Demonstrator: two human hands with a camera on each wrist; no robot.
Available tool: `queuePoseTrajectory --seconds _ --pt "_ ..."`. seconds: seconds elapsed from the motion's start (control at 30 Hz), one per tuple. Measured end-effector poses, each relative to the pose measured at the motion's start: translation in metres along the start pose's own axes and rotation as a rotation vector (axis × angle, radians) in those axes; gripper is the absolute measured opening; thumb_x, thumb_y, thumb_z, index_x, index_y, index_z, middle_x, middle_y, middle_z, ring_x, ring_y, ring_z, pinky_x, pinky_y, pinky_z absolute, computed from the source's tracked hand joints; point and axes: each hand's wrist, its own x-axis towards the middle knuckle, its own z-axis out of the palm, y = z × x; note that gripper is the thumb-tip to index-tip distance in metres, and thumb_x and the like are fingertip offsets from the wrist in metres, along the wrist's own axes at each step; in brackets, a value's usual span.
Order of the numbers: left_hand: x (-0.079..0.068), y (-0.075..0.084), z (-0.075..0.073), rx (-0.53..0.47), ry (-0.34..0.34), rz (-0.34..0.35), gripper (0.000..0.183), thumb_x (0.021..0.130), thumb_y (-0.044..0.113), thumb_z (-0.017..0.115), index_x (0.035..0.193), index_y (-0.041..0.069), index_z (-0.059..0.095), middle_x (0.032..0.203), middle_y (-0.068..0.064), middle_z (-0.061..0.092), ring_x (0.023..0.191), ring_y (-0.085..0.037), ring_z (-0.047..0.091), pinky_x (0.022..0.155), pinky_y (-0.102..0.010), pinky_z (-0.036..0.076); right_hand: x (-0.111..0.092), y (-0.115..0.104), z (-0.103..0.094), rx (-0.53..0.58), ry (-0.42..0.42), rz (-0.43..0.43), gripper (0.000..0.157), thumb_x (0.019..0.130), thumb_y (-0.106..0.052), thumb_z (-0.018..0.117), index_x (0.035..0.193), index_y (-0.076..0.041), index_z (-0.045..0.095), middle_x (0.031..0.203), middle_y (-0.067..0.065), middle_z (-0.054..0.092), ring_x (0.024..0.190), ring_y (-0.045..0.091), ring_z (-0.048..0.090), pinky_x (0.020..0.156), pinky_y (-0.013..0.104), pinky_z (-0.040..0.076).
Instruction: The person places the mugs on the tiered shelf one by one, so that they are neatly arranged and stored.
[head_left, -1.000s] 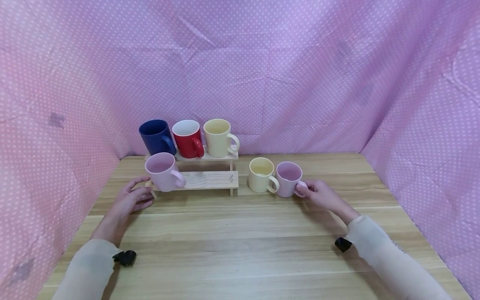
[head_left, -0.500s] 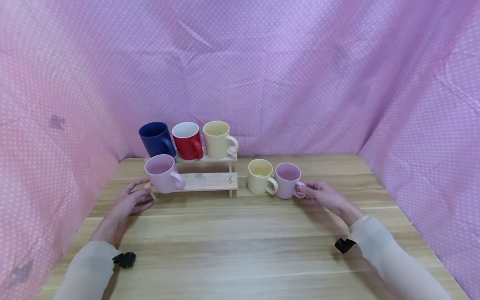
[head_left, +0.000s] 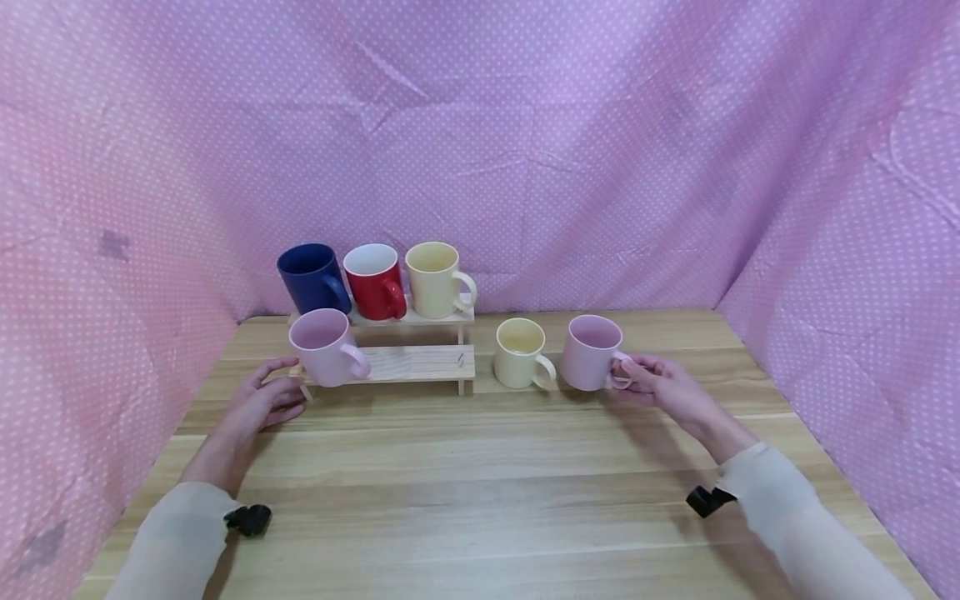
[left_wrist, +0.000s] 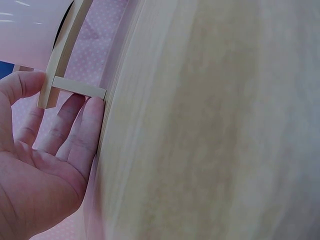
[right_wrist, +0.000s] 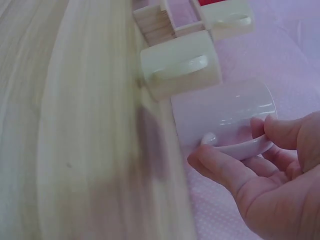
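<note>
My right hand (head_left: 670, 392) grips the handle of a pink mug (head_left: 587, 358), fingers wrapped round it in the right wrist view. The mug hangs upright just above the table, right of a pale yellow mug (head_left: 516, 364) standing on the wood. My left hand (head_left: 258, 404) holds the left end of a two-step wooden rack (head_left: 420, 363); in the left wrist view its thumb lies on the shelf end (left_wrist: 49, 92) and its fingers reach the leg below. Another pink mug (head_left: 322, 350) stands on the lower step's left end, near that hand.
On the upper step stand a dark blue mug (head_left: 310, 279), a red mug (head_left: 372, 287) with a white inside, and another pale yellow mug (head_left: 431, 283). Pink dotted cloth (head_left: 525, 150) hangs round the back and sides of the wooden table (head_left: 465, 500).
My right hand has lifted the pink mug slightly off the table and moved it right, opening a gap to the yellow mug. The left hand stays at the rack.
</note>
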Motion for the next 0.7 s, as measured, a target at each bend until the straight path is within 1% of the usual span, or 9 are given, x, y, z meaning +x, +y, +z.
queuePoseTrajectory --seconds 0.07,0.13,0.2,0.33,0.47,0.53,0.63,0.7 --pt "0.0 0.0 0.0 -0.005 -0.002 -0.001 0.038 0.101 0.017 0.066 0.134 0.023 0.048 0.097 0.004 0.075 0.089 -0.012 0.071 0.081 -0.031 0.062 -0.003 -0.005 -0.002 0.05 0.0 -0.021 0.045 0.108 -0.023 0.052 0.13 0.016 0.05 0.118 0.011 0.067 0.108 0.015 0.067 0.098 0.035 0.055" --pt "0.0 0.0 -0.001 -0.009 -0.002 -0.006 0.036 0.101 0.017 0.066 0.132 0.024 0.048 0.097 0.004 0.075 0.089 -0.012 0.071 0.081 -0.031 0.062 -0.006 -0.011 -0.004 0.109 -0.014 -0.05 0.039 0.108 -0.021 0.052 0.127 0.013 0.053 0.117 0.01 0.068 0.109 0.017 0.068 0.097 0.034 0.055" --pt "0.001 0.001 -0.002 -0.012 0.0 -0.013 0.035 0.102 0.017 0.066 0.131 0.026 0.049 0.096 0.005 0.074 0.089 -0.012 0.071 0.081 -0.032 0.062 -0.009 -0.017 -0.006 0.165 -0.042 -0.086 0.032 0.109 -0.018 0.05 0.124 0.009 0.057 0.117 0.01 0.069 0.11 0.018 0.068 0.097 0.034 0.055" --pt "0.001 0.003 -0.002 -0.004 0.005 -0.016 0.037 0.102 0.017 0.065 0.133 0.026 0.048 0.097 0.007 0.074 0.09 -0.013 0.071 0.082 -0.032 0.062 -0.014 -0.03 -0.007 0.242 -0.101 -0.144 0.025 0.11 -0.012 0.046 0.122 0.004 0.062 0.117 0.013 0.071 0.112 0.023 0.068 0.099 0.037 0.053" --pt "0.0 0.005 -0.001 0.0 -0.003 -0.011 0.037 0.101 0.018 0.066 0.133 0.025 0.048 0.098 0.006 0.074 0.091 -0.013 0.071 0.083 -0.033 0.061 -0.017 -0.046 -0.007 0.262 -0.138 -0.155 0.024 0.11 -0.011 0.045 0.121 0.001 0.064 0.117 0.014 0.071 0.111 0.024 0.068 0.099 0.037 0.053" --pt "0.0 0.005 0.0 0.0 -0.007 -0.015 0.037 0.101 0.018 0.066 0.132 0.026 0.048 0.098 0.005 0.074 0.092 -0.013 0.071 0.084 -0.033 0.061 -0.017 -0.053 -0.006 0.254 -0.158 -0.157 0.025 0.11 -0.011 0.044 0.12 0.0 0.064 0.117 0.014 0.071 0.111 0.024 0.068 0.098 0.038 0.054" --pt "0.0 0.004 0.0 0.003 -0.01 -0.025 0.036 0.101 0.019 0.066 0.131 0.027 0.048 0.098 0.006 0.074 0.092 -0.013 0.071 0.084 -0.033 0.061 -0.016 -0.064 -0.005 0.236 -0.188 -0.16 0.026 0.111 -0.013 0.043 0.115 -0.001 0.065 0.117 0.014 0.071 0.111 0.025 0.068 0.097 0.041 0.055" --pt "0.0 0.003 0.0 0.002 -0.008 -0.029 0.036 0.102 0.019 0.066 0.131 0.027 0.048 0.097 0.007 0.074 0.092 -0.013 0.071 0.083 -0.033 0.061 -0.016 -0.07 -0.004 0.225 -0.202 -0.167 0.027 0.111 -0.013 0.041 0.115 -0.003 0.066 0.118 0.014 0.071 0.112 0.026 0.068 0.096 0.043 0.056"
